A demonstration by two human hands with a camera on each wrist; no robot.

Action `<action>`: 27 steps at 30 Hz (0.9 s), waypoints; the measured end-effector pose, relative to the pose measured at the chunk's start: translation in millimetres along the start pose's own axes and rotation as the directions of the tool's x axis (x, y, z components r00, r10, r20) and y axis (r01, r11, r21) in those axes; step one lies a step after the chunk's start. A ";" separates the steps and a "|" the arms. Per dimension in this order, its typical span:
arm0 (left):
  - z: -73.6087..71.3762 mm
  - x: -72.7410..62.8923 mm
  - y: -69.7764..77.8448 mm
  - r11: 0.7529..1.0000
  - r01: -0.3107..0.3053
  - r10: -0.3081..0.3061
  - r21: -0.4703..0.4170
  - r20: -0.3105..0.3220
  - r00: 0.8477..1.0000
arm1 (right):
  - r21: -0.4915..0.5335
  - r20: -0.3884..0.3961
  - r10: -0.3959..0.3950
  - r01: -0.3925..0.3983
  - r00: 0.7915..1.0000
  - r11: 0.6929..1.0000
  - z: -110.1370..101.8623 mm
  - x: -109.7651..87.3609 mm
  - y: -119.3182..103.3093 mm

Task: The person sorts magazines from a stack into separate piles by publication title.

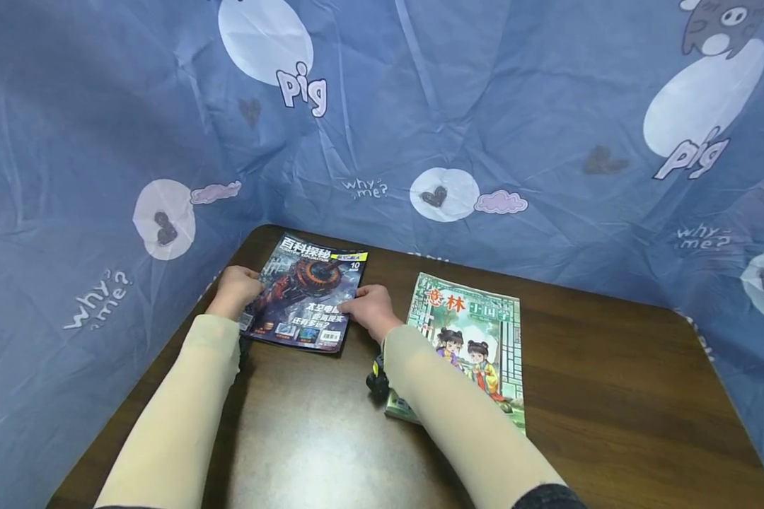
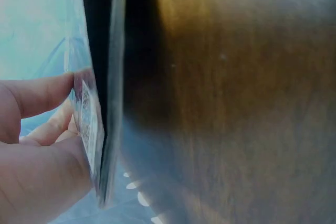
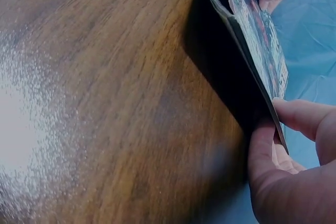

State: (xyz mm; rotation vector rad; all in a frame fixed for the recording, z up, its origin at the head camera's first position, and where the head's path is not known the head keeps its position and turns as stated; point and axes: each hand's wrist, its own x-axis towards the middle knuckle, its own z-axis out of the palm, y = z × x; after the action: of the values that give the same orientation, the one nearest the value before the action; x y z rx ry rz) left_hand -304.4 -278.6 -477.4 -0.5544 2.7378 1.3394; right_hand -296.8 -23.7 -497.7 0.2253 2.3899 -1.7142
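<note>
A dark magazine with an orange-and-black machine on its cover lies at the far left of the table. My left hand holds its left edge; in the left wrist view, the thumb and fingers of that hand are at the spine side. On the opposite edge my right hand pinches the magazine, thumb on the cover and fingers beneath, as the right wrist view shows of this hand. A dark gap shows under the magazine's near edge, which is lifted from the wood.
A green magazine with two cartoon children on it lies right of the dark one, partly covered by my right sleeve. The brown wooden table is backed by a blue printed cloth at its far and left sides.
</note>
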 end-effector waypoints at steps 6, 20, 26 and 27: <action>1.7 0.9 -2.7 0.996 -0.029 0.036 0.081 -0.080 0.996 | 0.010 0.026 0.019 -0.020 0.999 1.000 -0.2 -1.0 -1.9; 5.0 -4.2 -3.7 0.980 -0.055 0.081 0.194 -0.132 0.988 | 0.096 0.033 0.034 -0.037 0.999 0.995 0.7 -3.0 0.1; 4.8 -7.0 -3.6 0.973 -0.055 0.089 0.222 -0.145 0.985 | 0.064 0.029 0.021 -0.023 0.999 0.998 -1.9 -4.9 -1.6; 4.4 -7.0 -3.4 0.972 -0.059 0.094 0.229 -0.145 0.985 | 0.035 0.020 0.011 -0.012 1.000 0.999 -2.7 -5.8 -2.7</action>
State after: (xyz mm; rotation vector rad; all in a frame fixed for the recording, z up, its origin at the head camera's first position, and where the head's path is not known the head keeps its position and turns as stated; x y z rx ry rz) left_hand -297.2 -275.0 -481.4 -0.5626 3.0119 1.0184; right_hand -292.0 -22.0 -493.0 0.2253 2.3410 -1.7466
